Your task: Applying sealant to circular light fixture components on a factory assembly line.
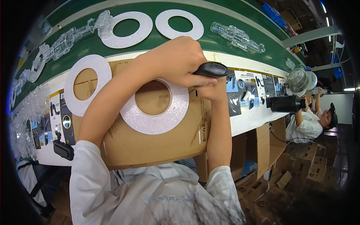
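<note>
My left hand [180,60] reaches across to the right above a brown cardboard box [150,150]. Its fingers are closed around a smooth black rounded object [210,69], whose kind I cannot make out. My right hand [212,92] is right below it, close against or touching the left; its fingers are mostly hidden. Under my left forearm, a white speckled flat ring [155,123] rests on the cardboard. Another white ring [71,90] overlaps the box's left side.
Beyond the white ledge, a green belt [150,45] carries two more white rings [127,43] and clear plastic trays [238,36]. Printed sheets [243,93], a black cylinder [287,104] and a fan [298,81] are rightward. Cartons [262,146] stand below; another person [307,127] sits far right.
</note>
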`<state>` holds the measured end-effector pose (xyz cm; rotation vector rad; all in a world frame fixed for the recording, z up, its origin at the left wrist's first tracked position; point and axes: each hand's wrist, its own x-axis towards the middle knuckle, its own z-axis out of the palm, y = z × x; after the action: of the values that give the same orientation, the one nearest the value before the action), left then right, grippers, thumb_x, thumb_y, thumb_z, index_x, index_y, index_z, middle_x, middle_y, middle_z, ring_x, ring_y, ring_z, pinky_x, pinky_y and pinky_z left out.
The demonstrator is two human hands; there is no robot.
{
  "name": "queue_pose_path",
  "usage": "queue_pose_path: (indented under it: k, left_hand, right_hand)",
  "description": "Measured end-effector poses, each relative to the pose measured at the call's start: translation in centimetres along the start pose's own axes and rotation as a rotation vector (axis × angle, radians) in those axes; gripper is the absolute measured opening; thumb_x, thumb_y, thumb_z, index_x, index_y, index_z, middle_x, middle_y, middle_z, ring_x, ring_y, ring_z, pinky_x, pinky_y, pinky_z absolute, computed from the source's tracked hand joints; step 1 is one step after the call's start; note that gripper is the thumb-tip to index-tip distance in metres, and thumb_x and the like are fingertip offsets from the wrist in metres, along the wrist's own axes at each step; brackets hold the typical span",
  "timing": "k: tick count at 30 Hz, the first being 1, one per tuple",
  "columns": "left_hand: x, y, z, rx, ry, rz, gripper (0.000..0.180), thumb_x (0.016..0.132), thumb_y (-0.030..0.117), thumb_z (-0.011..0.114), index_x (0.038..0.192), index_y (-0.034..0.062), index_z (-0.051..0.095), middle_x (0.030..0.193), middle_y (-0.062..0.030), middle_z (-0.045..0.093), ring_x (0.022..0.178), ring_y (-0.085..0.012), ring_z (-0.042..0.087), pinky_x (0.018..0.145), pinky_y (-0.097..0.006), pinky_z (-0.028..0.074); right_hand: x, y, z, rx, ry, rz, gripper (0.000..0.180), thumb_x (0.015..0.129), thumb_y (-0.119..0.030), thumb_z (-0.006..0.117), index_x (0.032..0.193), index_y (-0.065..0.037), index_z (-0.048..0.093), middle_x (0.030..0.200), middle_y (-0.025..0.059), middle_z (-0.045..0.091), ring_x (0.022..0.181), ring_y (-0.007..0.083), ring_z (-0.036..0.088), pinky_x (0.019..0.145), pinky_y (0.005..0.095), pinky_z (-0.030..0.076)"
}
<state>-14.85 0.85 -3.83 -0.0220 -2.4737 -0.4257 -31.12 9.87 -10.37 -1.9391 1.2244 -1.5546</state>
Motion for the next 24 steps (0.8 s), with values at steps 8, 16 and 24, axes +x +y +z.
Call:
queue_pose_path:
  k: [8, 16, 24]
  left_hand:
    - [-0.2, 0.0, -0.1, 0.006, -0.021, -0.024, 0.054, 0.080, 0.035, 0.075, 0.047, 0.0021, 0.048, 0.044, -0.0143, 0.042, 0.040, -0.0336, 0.042, 0.041, -0.038, 0.033]
    - [-0.1, 0.0, -0.3, 0.037, -0.023, -0.050, 0.054, 0.078, 0.038, 0.075, 0.048, 0.0015, 0.049, 0.044, -0.0148, 0.043, 0.042, -0.0338, 0.046, 0.043, -0.038, 0.036]
    - [0.1, 2.2, -2.4, -0.169, -0.209, -0.177, 0.050, 0.075, 0.042, 0.071, 0.052, 0.0015, 0.054, 0.046, -0.0160, 0.046, 0.043, -0.0352, 0.048, 0.044, -0.039, 0.040]
  right_hand:
    - [0.0, -0.2, 0.4, 0.055, 0.015, 0.039, 0.017, 0.061, -0.004, 0.073, 0.075, -0.003, 0.065, 0.067, 0.0053, 0.063, 0.061, 0.0112, 0.058, 0.056, 0.0277, 0.048]
    - [0.2, -0.3, 0.6, 0.034, 0.019, 0.035, 0.018, 0.060, -0.005, 0.075, 0.075, -0.003, 0.066, 0.067, 0.0054, 0.064, 0.061, 0.0123, 0.061, 0.058, 0.0288, 0.050]
    - [0.3, -4.8, -0.3, 0.248, -0.340, 0.135, 0.040, 0.066, -0.011, 0.085, 0.100, -0.004, 0.066, 0.094, 0.0060, 0.069, 0.086, 0.0165, 0.067, 0.075, 0.0301, 0.053]
